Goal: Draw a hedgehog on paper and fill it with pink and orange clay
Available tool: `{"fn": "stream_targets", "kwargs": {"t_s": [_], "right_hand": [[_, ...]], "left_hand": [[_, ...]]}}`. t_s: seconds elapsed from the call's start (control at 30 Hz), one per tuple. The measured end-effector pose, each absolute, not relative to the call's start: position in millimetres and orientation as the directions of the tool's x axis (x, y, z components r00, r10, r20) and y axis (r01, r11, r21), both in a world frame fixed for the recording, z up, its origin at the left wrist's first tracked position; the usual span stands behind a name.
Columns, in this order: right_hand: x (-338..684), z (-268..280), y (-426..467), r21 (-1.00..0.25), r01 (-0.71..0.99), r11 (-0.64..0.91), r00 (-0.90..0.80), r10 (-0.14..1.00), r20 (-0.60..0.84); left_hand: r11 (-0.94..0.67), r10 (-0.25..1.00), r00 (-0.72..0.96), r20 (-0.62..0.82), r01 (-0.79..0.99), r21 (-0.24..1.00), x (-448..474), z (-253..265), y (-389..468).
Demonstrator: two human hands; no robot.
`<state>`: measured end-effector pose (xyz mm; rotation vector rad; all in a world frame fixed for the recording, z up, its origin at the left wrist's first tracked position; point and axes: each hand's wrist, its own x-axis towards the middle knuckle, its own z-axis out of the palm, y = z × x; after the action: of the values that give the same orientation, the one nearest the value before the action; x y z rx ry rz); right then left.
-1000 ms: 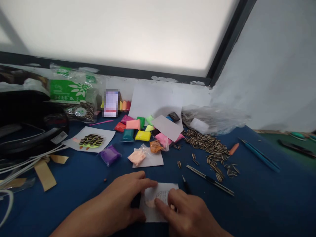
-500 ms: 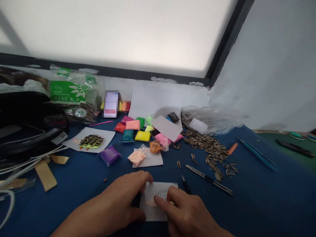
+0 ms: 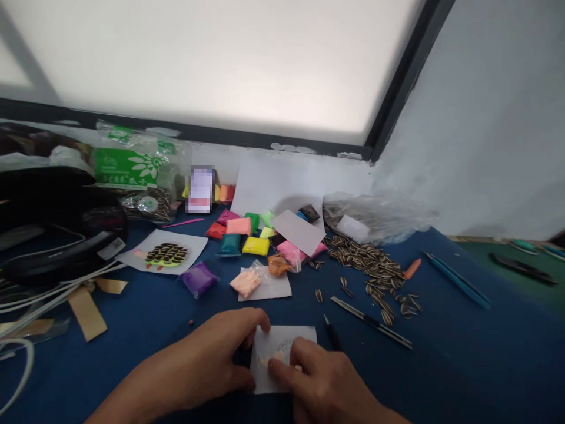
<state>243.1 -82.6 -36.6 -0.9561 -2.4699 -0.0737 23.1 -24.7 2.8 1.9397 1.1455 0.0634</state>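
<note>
A small white paper [image 3: 265, 383] with a pen-drawn patterned outline lies flat near the front of the desk. Peach clay [image 3: 278, 355] is spread over the lower part of the drawing. My left hand [image 3: 212, 359] rests at the paper's left edge, thumb and index finger wide apart, the index tip on the upper corner. My right hand [image 3: 326, 377] is closed over the paper's right side. One fingertip presses the peach clay, and a small pale bit, seemingly clay, shows between the fingers. A black pen [image 3: 332, 333] lies just beyond this hand.
Sunflower seeds [image 3: 366, 262], a utility knife [image 3: 371, 322] and blue tweezers [image 3: 457, 280] lie to the right. Colored clay packets [image 3: 256, 245] and an opened peach clay packet [image 3: 246, 282] lie ahead. At left are a seed-covered clay hedgehog picture [image 3: 165, 254], white cables and a phone [image 3: 200, 189].
My right hand has shifted slightly left across the paper, its fingertip moving along the peach clay. My left hand stays at the paper's left edge. The camera view has shifted a little.
</note>
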Motion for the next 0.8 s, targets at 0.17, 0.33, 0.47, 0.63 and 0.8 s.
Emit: {"fn": "stream_targets", "kwargs": {"t_s": [0.17, 0.33, 0.47, 0.63, 0.8], "right_hand": [[241, -34, -81, -0.077, 0.647, 0.758, -0.645, 0.599, 0.474], [234, -37, -80, 0.06, 0.641, 0.765, -0.689, 0.539, 0.484], [234, -38, -80, 0.054, 0.646, 0.761, -0.672, 0.534, 0.513], [231, -36, -81, 0.043, 0.637, 0.769, -0.674, 0.53, 0.515], [224, -39, -80, 0.106, 0.645, 0.757, -0.695, 0.524, 0.493]], "left_hand": [[-0.206, 0.737, 0.567, -0.367, 0.705, 0.678, 27, 9, -25], [-0.236, 0.736, 0.581, -0.347, 0.7, 0.674, 27, 12, -27], [-0.254, 0.735, 0.59, -0.334, 0.697, 0.671, 25, 9, -27], [-0.257, 0.74, 0.598, -0.309, 0.676, 0.691, 26, 9, -27], [-0.267, 0.739, 0.602, -0.303, 0.674, 0.688, 27, 10, -26]]}}
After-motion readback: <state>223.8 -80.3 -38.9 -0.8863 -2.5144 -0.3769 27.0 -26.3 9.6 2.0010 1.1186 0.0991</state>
